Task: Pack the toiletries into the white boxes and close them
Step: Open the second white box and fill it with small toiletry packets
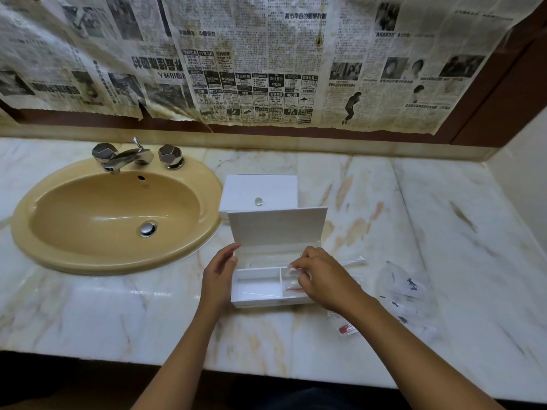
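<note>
We see a marble counter with a tan sink. The open white box sits beside it, a closed box behind. Our left hand rests flat against its side; our right hand pinches a small packet over its right compartment.

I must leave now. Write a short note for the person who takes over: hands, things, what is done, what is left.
Left hand: open, steadies the open box at its left wall.
Right hand: pinches a small packet over the box's right compartment.
Second box: behind, lid shut.
Done: some packets lie in the right compartment.
Left: wrapped items on the counter to the right; pack them, close the lid.
</note>
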`<state>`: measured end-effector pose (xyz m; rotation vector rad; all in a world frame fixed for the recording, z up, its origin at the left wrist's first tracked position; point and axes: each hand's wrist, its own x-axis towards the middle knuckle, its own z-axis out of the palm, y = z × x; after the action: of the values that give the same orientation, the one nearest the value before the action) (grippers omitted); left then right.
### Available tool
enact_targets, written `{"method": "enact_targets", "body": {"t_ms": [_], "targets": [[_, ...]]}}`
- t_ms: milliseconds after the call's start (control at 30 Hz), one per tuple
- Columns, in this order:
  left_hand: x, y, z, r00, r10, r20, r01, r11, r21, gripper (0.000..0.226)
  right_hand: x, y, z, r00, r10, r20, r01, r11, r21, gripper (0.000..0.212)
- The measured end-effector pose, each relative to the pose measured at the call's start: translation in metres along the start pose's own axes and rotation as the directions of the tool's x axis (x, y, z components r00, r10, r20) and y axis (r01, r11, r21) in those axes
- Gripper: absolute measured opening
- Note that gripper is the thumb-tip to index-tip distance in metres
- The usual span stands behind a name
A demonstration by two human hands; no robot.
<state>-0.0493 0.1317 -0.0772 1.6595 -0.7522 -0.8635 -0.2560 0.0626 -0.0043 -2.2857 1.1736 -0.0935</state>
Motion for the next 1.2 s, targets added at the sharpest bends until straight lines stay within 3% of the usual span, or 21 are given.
{"method": "enact_targets", "body": {"t_ms": [200,400,567,700,833,933,1067,1200], "targets": [[0.0,0.0,0.0,1.0,0.008,-0.001,-0.008,1.0,0.017,0.029,-0.004,0.004,0.012,0.997,0.069,0.017,-0.068,0.995,-0.067,0.021],[-0.001,0.001,0.001,1.0,0.003,-0.003,-0.003,1.0,0.027,0.028,-0.001,0.006,0.016,0.995,0.085,0.057,-0.08,0.993,-0.082,0.026],[-0.001,0.002,0.001,1.0,0.0,-0.008,0.0,1.0,0.024,0.028,0.002,0.009,-0.003,0.986,0.067,-0.153,-0.064,0.998,0.024,0.023],[-0.002,0.001,0.001,1.0,0.005,-0.004,-0.005,1.0,0.017,0.028,0.01,0.038,-0.017,0.927,0.178,-0.33,-0.173,0.984,0.045,0.023],[-0.001,0.001,0.002,1.0,0.004,-0.004,-0.004,1.0,0.013,0.028,0.015,0.066,-0.018,0.939,0.306,-0.159,-0.323,0.941,-0.1,0.04],[0.0,0.0,0.002,1.0,-0.003,-0.007,0.003,1.0,0.014,0.029,0.014,0.077,-0.012,0.939,0.343,-0.033,-0.342,0.915,-0.216,0.054],[0.001,-0.002,0.001,1.0,-0.004,-0.006,0.004,1.0,0.01,0.029,0.015,0.085,-0.001,0.925,0.38,0.0,-0.366,0.891,-0.269,0.055],[0.0,-0.001,0.002,1.0,0.004,-0.007,-0.004,1.0,0.013,0.029,0.015,0.091,0.004,0.926,0.371,-0.07,-0.375,0.885,-0.274,0.041]]}}
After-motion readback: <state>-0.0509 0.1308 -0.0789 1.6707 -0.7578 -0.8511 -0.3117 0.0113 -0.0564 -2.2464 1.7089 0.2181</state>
